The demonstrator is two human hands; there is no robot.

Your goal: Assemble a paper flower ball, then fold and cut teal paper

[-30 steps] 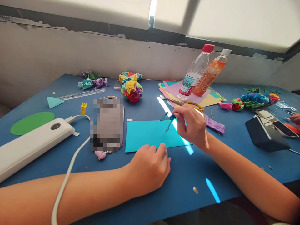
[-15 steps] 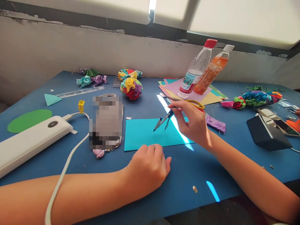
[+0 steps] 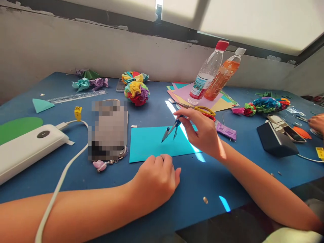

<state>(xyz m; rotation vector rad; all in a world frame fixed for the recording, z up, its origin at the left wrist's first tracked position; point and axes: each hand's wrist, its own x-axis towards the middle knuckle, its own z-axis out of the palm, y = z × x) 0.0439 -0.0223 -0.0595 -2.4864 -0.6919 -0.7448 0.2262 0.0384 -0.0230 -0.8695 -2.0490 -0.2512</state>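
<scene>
My right hand pinches the top of a drawing compass between thumb and fingers. Its legs are slightly spread and slant down to the left over a turquoise sheet of paper; whether a tip touches the sheet I cannot tell. A strip of sunlight crosses the right part of the paper. Just in front of the sheet's near edge, my left hand rests on the table, fingers curled into a loose fist and palm hidden. Behind my right hand lie scissors with yellow and red handles.
Left are a blurred-out phone, a white power bank and its cable, which crosses my left forearm. Two bottles stand on coloured sheets. A paper ball, a black box and another person's hand are further out.
The view has turned a little to the right, so things sit further left in it. More of the other person's hand shows. My hands keep nearly the same pose over the paper.
</scene>
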